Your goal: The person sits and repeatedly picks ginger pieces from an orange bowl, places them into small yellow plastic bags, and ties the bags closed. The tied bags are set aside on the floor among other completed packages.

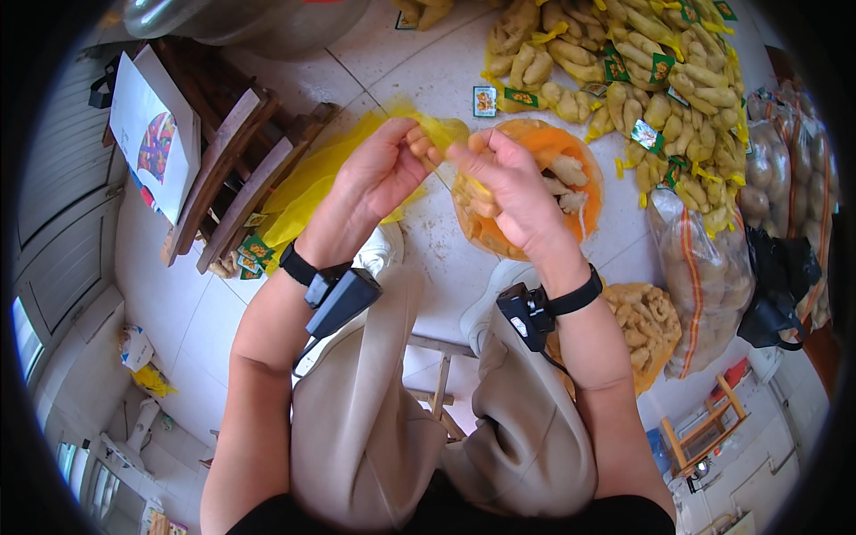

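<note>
My left hand (pixel 391 160) pinches yellow mesh netting (pixel 447 131) between thumb and fingers. Close by, my right hand (pixel 518 184) grips the same netting, its thumb and fingertips blurred. What lies inside its curled fingers is partly hidden. Under my right hand an open orange mesh bag (pixel 592 157) holds ginger roots (pixel 568 170). More flat yellow mesh (pixel 314 180) stretches over the floor behind my left forearm. Several green printed labels (pixel 256 253) lie at its lower end.
Filled yellow net bags of ginger (pixel 669 80) are heaped at the upper right, near a clear sack (pixel 699 287) of produce. Another orange bag (pixel 645 328) sits beside my right forearm. Left stands a wooden stool (pixel 231 160), with a metal vessel (pixel 267 27) beyond.
</note>
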Available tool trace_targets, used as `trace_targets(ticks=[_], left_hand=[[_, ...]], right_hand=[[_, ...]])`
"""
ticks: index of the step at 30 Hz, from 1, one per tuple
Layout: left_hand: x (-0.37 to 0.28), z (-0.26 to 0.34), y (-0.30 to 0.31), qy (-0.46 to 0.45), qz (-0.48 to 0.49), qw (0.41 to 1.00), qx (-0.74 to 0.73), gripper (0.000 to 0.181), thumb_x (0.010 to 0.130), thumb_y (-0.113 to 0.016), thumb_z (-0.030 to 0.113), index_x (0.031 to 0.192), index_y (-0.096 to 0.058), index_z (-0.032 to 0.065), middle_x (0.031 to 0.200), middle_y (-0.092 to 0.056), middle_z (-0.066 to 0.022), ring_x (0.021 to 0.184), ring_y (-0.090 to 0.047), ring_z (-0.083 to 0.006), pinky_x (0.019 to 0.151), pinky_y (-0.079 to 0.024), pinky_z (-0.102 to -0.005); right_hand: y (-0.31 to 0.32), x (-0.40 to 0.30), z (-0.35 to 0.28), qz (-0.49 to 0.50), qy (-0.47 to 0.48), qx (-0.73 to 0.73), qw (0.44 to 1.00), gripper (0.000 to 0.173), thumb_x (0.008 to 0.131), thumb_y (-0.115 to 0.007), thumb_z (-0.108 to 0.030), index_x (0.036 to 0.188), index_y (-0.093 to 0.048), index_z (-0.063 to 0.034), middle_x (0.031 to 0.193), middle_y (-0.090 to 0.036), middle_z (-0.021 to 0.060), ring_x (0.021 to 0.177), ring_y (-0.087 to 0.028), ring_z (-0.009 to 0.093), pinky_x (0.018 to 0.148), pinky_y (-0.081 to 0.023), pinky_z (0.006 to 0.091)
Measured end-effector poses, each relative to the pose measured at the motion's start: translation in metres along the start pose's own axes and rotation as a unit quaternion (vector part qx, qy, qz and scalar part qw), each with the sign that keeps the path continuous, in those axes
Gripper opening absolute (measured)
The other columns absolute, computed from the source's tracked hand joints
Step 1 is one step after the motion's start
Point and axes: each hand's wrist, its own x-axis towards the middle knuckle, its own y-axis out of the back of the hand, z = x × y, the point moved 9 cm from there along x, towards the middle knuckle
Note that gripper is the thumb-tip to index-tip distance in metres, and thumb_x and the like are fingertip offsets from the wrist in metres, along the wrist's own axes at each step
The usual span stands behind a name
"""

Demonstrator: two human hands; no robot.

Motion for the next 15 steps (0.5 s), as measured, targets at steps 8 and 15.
trace_targets(ticks=[8, 15], left_hand=[[-0.023, -0.008, 0.003, -0.007, 0.051, 0.937, 0.346, 0.013, 0.092, -0.054, 0.023, 0.087, -0.053, 0.0113, 0.062, -0.037, 0.0068, 0.051, -0.03, -0.0048, 0.048, -0.027, -0.0201], [-0.022, -0.021, 0.004, -0.09, 0.041, 0.922, 0.375, 0.016, 0.092, -0.054, 0.027, 0.088, -0.053, 0.0122, 0.066, -0.044, 0.0078, 0.054, -0.037, -0.0015, 0.047, -0.028, -0.0167]], right_hand=[[0.044, -0.001, -0.011, 0.191, 0.009, -0.373, 0.908, 0.033, 0.084, -0.062, -0.033, 0.071, -0.048, -0.0065, 0.059, -0.054, 0.0051, 0.05, -0.054, 0.018, 0.045, -0.041, 0.0322], [0.032, -0.001, 0.054, 0.006, -0.273, 0.346, 0.897, 0.037, 0.096, -0.04, -0.037, 0.088, -0.052, -0.0032, 0.073, -0.058, 0.0104, 0.067, -0.061, 0.024, 0.061, -0.051, 0.036]])
